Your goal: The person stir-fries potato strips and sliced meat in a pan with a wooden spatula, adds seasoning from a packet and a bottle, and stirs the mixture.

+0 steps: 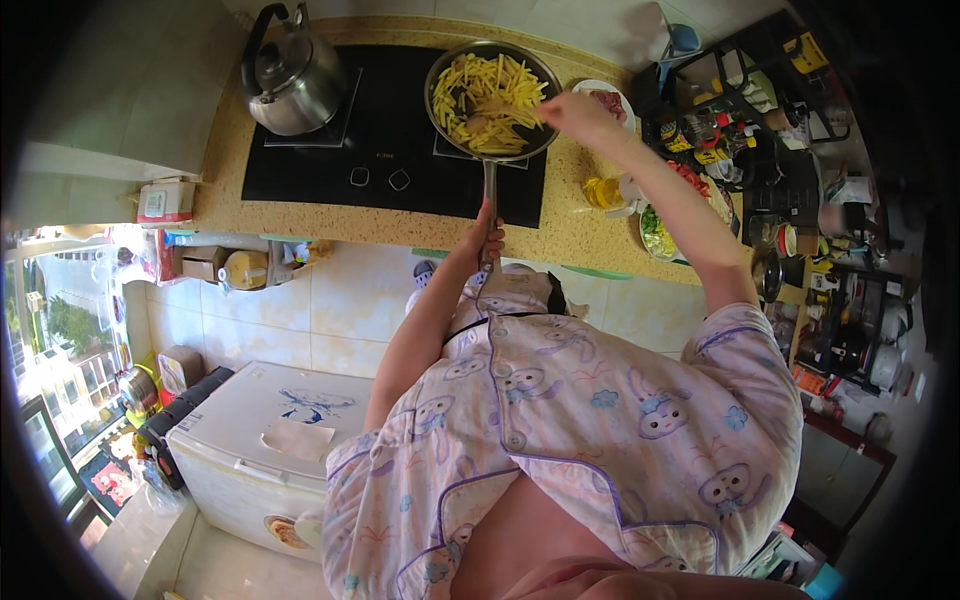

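A metal frying pan (pixel 433 112) sits on the right side of the black cooktop (pixel 315 169), holding pale yellow potato strips (pixel 487 82). My left hand (pixel 482 238) is closed around the pan's metal handle (pixel 490 180) at the counter's front edge. Over the pan's right rim is my right hand (pixel 566 116), its fingers bent around what looks like the end of a wooden spatula (pixel 499 111) that lies blurred among the strips. Behind that hand, a white plate (pixel 628 112) holds raw meat (pixel 609 106).
A steel kettle (pixel 289 82) stands on the left burner. Right of the cooktop are a jug of yellow oil (pixel 604 193) and a plate with chopped green and red vegetables (pixel 660 236). Bottles (pixel 705 135) crowd a black rack farther right. A white chest freezer (pixel 255 420) stands lower left.
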`<control>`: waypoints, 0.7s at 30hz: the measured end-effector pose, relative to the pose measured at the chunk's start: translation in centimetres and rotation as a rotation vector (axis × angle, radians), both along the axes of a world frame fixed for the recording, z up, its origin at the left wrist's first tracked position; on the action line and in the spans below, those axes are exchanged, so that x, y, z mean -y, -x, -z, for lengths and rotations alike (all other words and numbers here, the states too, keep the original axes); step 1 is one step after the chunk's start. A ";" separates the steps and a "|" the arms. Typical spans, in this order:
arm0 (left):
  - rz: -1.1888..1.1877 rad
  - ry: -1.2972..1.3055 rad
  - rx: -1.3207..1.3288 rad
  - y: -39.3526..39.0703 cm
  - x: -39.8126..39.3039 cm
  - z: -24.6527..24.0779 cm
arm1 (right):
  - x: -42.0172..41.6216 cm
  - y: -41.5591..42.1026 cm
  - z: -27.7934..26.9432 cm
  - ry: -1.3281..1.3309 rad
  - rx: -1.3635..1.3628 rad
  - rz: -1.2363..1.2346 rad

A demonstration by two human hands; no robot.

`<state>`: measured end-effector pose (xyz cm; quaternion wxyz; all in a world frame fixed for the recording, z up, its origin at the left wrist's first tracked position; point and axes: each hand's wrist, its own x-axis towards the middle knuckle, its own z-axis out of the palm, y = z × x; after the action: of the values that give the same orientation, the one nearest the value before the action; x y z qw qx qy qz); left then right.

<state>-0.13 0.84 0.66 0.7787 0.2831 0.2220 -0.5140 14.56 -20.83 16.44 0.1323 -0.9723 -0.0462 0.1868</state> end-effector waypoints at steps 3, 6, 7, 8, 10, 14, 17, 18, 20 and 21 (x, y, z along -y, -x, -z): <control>0.001 -0.016 -0.002 0.0 0.2 -0.1 | 0.4 -2.9 -0.2 -0.073 0.224 0.027; 0.027 0.028 0.005 0.0 0.5 0.0 | -1.5 -3.0 4.9 -0.102 0.272 0.064; 0.024 0.029 0.002 0.1 0.4 0.2 | -2.4 -2.9 5.4 -0.101 0.246 0.066; 0.024 0.032 -0.001 0.1 0.4 0.5 | -2.5 -2.1 5.8 -0.089 0.237 0.020; 0.015 0.021 0.004 0.1 0.3 0.4 | -3.7 1.3 5.3 -0.061 0.220 -0.081; 0.000 -0.006 0.012 0.1 0.2 -0.4 | -0.8 2.1 -1.2 -0.098 0.077 0.037; 0.007 0.001 0.017 0.1 0.3 -0.1 | 3.7 0.0 -1.7 -0.182 0.158 0.186; 0.012 0.002 0.021 0.0 0.3 0.0 | 4.6 -1.0 -1.1 -0.213 0.172 0.228; 0.029 0.007 0.018 0.0 0.6 -0.1 | 6.3 -2.6 4.7 -0.359 0.259 0.220; 0.025 0.005 0.013 0.1 0.5 0.1 | 6.3 -3.0 7.3 -0.436 0.296 0.205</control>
<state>-0.25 0.38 0.58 0.7743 0.2872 0.2121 -0.5225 17.56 -27.17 9.09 0.3486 -0.9372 -0.0055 0.0142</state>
